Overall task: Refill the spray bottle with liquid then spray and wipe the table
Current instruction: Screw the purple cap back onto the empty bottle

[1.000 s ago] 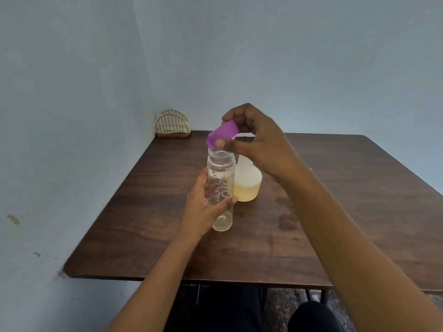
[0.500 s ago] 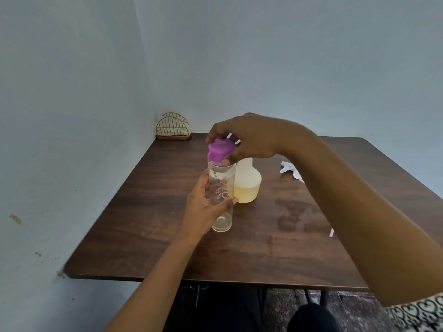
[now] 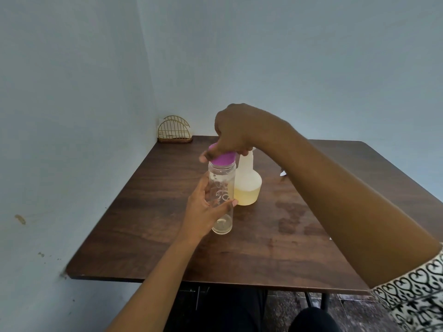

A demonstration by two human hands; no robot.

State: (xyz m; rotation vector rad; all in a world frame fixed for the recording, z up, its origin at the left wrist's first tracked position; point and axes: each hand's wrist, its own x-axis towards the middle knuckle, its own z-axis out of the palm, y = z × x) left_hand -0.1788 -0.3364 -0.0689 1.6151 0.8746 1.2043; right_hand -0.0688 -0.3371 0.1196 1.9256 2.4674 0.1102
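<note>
A clear bottle stands upright on the dark wood surface, left of centre and well in from every edge. The left hand is wrapped around its middle, thumb across the front and fingers behind, closed firmly on it. The right hand reaches over from above, its fingers curled down onto the purple cap that sits on the bottle's mouth; the grip is closed on the cap, though whether the cap is fully seated I cannot tell. The clear bottle holds only a trace of liquid at the bottom.

Just behind and to the right, touching or nearly touching it, is the white spray bottle, with no sprayer top on its neck and pale yellow liquid filling its lower part. A small white piece peeks out beyond the right forearm, mostly hidden.

A gold wire rack sits in the far left corner against the walls. The surface's left edge runs close along the left wall. The near edge is open, with wide bare wood between it and the bottles. Wet-looking dark patches mark the wood to the right of the bottles. The right half of the surface is largely covered by the forearm and patterned sleeve.
</note>
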